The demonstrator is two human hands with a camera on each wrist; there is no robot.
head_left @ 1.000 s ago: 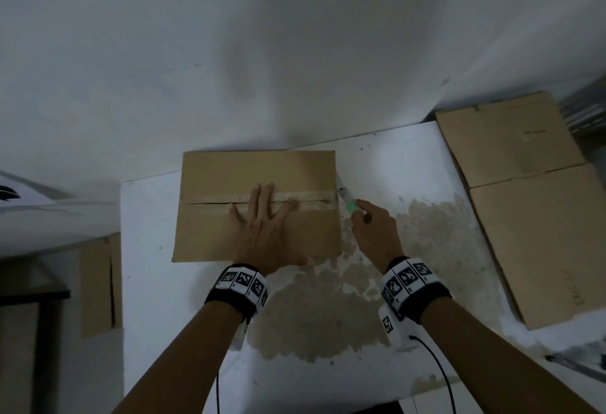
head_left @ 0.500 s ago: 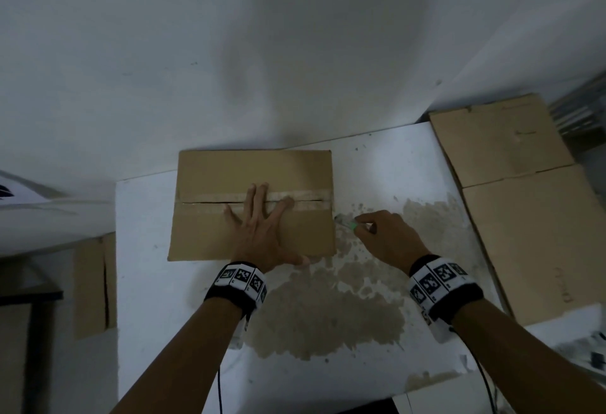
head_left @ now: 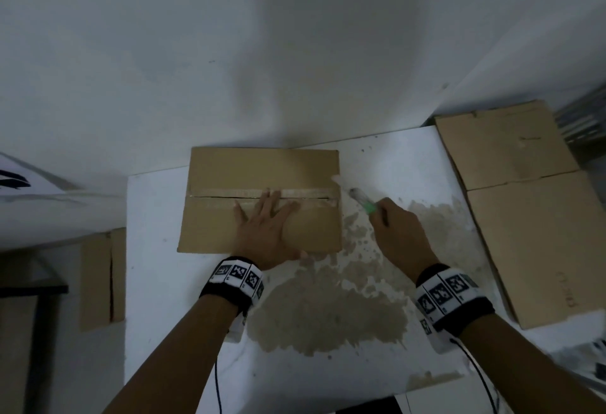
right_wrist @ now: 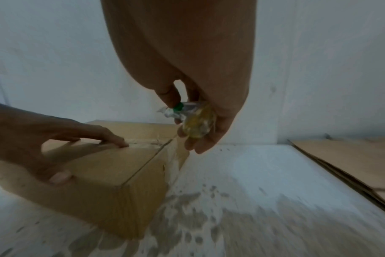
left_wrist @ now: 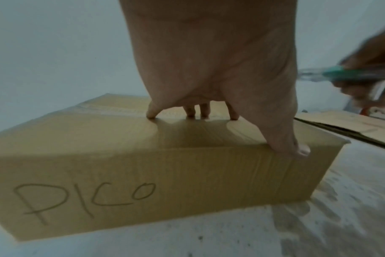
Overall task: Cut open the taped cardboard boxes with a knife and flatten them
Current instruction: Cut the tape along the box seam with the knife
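Note:
A brown cardboard box (head_left: 229, 171) lies on the white table (head_left: 157, 266) against the wall. A strip of tape (head_left: 226, 192) runs along its top seam, with a dark slit along it. My left hand (head_left: 267, 223) presses flat on the box top, fingers spread near the seam and thumb over the near edge (left_wrist: 297, 149). "PICO" is written on the box's near side (left_wrist: 84, 196). My right hand (head_left: 393, 233) grips a clear knife with a green slider (head_left: 362, 202), held above the table just right of the box's right end (right_wrist: 187, 114).
Flattened cardboard sheets (head_left: 531, 210) lie at the table's right side. Another cardboard piece (head_left: 98, 279) stands on the floor left of the table. The tabletop has a large worn brown patch (head_left: 328, 315). A white wall rises right behind the box.
My right hand dipped lower beside the box's right end, then came back up with the knife pointing at the seam's end. The left hand stayed pressed on the box.

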